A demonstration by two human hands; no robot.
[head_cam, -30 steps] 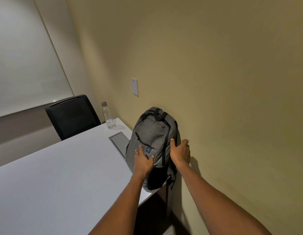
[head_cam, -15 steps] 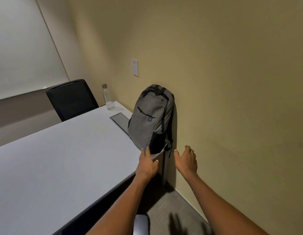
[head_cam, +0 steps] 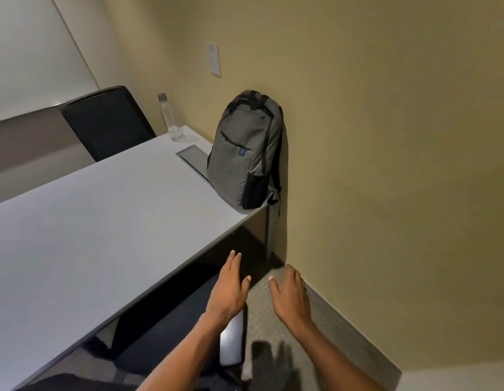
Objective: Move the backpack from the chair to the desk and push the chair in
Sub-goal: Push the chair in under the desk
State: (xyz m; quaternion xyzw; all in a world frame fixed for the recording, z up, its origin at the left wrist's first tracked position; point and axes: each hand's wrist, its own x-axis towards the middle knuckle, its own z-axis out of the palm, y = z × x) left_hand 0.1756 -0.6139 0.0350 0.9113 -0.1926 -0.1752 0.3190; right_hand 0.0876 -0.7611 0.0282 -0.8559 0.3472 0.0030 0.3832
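Note:
The grey backpack (head_cam: 246, 153) stands upright on the near right corner of the white desk (head_cam: 90, 235), leaning against the yellow wall. Below the desk edge sits the black chair (head_cam: 166, 323), its seat partly under the desk and a silver armrest (head_cam: 232, 342) showing. My left hand (head_cam: 229, 292) hovers over the chair's seat with fingers spread, holding nothing. My right hand (head_cam: 290, 294) is beside it above the carpet, also with fingers apart and empty. Both hands are well below the backpack.
A clear water bottle (head_cam: 169, 118) stands at the desk's far corner next to a recessed cable tray (head_cam: 193, 156). A second black chair (head_cam: 107, 122) sits at the far end. The wall (head_cam: 386, 165) runs close along the right; grey carpet (head_cam: 315, 334) lies below.
Both hands let go of the backpack and dropped down toward the chair. The view tilted down, so the backpack now stands alone on the desk corner.

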